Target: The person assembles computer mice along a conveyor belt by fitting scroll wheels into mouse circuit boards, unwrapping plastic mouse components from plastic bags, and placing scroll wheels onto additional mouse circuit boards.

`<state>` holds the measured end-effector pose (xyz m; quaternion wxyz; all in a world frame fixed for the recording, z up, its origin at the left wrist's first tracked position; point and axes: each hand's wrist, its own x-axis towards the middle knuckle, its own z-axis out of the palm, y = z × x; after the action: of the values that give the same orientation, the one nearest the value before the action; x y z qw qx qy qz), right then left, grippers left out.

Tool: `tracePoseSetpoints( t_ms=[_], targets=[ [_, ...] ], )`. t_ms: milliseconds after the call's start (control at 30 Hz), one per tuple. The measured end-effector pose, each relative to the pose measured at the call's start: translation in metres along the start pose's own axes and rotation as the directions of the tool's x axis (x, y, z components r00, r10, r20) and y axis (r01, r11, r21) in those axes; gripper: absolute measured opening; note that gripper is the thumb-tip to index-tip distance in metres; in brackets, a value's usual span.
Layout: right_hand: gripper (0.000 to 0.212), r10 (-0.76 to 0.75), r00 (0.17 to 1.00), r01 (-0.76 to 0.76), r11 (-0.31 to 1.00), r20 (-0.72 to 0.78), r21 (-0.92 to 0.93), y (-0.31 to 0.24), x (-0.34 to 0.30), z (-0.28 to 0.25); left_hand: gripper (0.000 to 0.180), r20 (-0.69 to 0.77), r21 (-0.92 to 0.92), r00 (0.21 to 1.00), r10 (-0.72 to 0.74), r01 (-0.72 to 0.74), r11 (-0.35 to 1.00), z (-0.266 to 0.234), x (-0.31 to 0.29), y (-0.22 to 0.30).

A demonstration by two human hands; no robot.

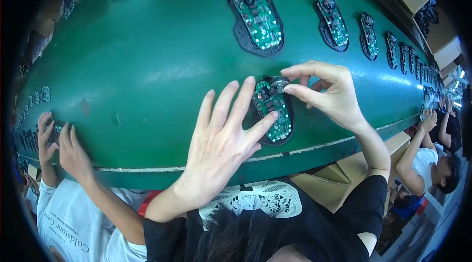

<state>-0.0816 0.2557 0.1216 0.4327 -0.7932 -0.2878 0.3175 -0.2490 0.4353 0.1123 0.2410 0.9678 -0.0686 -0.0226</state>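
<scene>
A computer mouse base with a green circuit board (279, 125) lies on the green bench in front of me. My left hand (221, 131) is spread flat beside it, its thumb stretched onto the board and its other fingers lying along the left edge. At the far end of the board, my right hand (328, 90) pinches a dark round scroll wheel (280, 84) between thumb and forefinger. The wheel is tilted over the board; whether it touches its seat I cannot tell.
Farther off lies another mouse base (259, 20) with a wheel in place. A row of similar bases (333, 22) runs away to the right. At left, a co-worker's hands (69, 146) handle a small part. Open cardboard boxes (339, 178) stand below the bench edge (314, 151).
</scene>
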Motion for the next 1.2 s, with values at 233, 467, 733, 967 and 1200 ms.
tracePoseSetpoints(
  t_ms=[233,467,733,967,1200],
  targets=[
    [0.033,-0.310,0.946,0.262,0.905,-0.094,-0.336,0.010,-0.010,0.012,0.045,-0.007,0.086,1.000,0.001,0.000,0.996,0.010,0.007,0.001],
    [0.036,-0.624,0.779,0.569,0.663,0.062,-0.486,0.013,-0.001,0.009,0.044,-0.005,0.088,1.000,-0.010,0.011,0.996,0.014,0.008,0.004],
    [0.034,-0.718,0.574,0.733,0.235,0.394,-0.639,0.000,0.014,-0.001,0.040,-0.045,0.086,0.998,-0.034,0.038,0.996,0.019,0.011,0.006],
    [0.039,-0.671,0.577,0.731,0.168,0.466,-0.662,0.003,0.011,0.003,0.040,-0.046,0.106,0.998,-0.039,0.043,0.993,0.021,0.016,0.007],
    [0.047,-0.537,0.809,0.529,0.493,0.237,-0.691,-0.004,-0.003,-0.003,0.040,-0.056,0.135,0.997,-0.049,0.056,0.989,0.025,0.017,0.008]
  ],
)
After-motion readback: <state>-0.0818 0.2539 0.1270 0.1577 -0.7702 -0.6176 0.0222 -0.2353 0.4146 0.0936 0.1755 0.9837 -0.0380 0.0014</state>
